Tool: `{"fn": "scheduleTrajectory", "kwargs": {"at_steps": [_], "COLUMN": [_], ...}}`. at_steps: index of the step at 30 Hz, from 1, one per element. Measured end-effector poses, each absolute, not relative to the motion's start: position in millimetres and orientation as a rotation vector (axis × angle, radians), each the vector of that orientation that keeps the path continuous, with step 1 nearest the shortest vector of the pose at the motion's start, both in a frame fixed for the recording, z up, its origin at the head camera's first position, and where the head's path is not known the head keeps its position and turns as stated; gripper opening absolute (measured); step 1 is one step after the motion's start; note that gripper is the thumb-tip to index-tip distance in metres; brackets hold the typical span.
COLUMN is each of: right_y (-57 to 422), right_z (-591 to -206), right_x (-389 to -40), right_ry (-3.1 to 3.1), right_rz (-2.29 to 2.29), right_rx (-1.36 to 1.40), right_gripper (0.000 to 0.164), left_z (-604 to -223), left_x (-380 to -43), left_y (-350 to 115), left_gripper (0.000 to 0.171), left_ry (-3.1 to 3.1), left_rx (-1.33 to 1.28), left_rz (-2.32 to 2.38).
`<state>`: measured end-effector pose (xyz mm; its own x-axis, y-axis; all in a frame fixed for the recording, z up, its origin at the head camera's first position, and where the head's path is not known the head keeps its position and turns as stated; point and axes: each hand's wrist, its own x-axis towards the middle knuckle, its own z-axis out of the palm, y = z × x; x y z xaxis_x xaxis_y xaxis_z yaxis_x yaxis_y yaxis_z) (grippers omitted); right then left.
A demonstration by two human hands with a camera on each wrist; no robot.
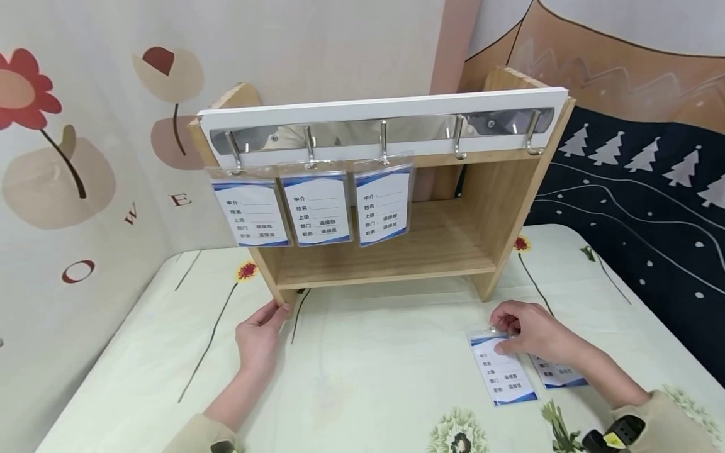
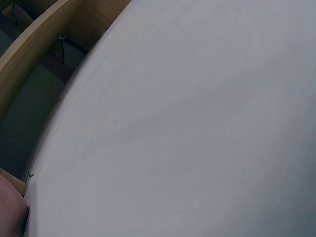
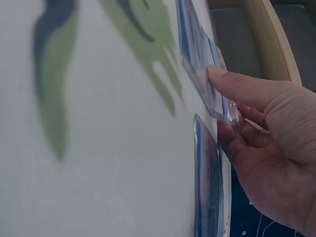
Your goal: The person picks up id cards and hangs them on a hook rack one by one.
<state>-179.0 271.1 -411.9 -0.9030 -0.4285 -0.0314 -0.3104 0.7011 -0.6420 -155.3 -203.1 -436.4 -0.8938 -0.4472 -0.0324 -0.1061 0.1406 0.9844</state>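
A small wooden shelf (image 1: 391,251) bears a white board with a metal strip of several hooks (image 1: 383,141). Three clear badge holders (image 1: 316,207) with blue-and-white cards hang side by side from the hooks on the left. My left hand (image 1: 260,336) pinches the foot of the shelf's left side panel between thumb and fingers. At the front right, my right hand (image 1: 529,333) pinches the top end of another badge holder (image 1: 504,371), thumb on its face and fingers behind, as the right wrist view also shows. A further badge holder (image 1: 557,372) lies on the cloth, partly hidden by the right hand.
A pale flowered tablecloth (image 1: 362,377) covers the table under the shelf. Behind stands a light curtain (image 1: 340,50) printed with flowers and letters. A dark cloth with white trees (image 1: 634,170) hangs at the right.
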Motion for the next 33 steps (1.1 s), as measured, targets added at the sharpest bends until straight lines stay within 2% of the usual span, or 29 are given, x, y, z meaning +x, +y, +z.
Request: {"fn": "scheduleTrajectory", "kwargs": {"at_steps": [12,25,33], "right_y": [276,267,260], "right_z": [-415,-400,-389], "right_x": [-181,-176,-170], "right_ry": [2.558,2.547,2.616], "right_rz": [-1.248,-1.391,-1.485], "right_rx": [-0.618,-0.619,-0.605], "right_gripper": [0.022,0.016,0.020], "left_z": [-438,-436,-438], "left_x": [-156,-159,-156], "left_y": [-204,-203,-204], "left_gripper": [0.041,0.040,0.040], "left_ry": [-2.155,-2.152,-2.156], "left_rx": [0.550,0.518,0.535], "left_rz": [-1.828,-1.812,-1.817]}}
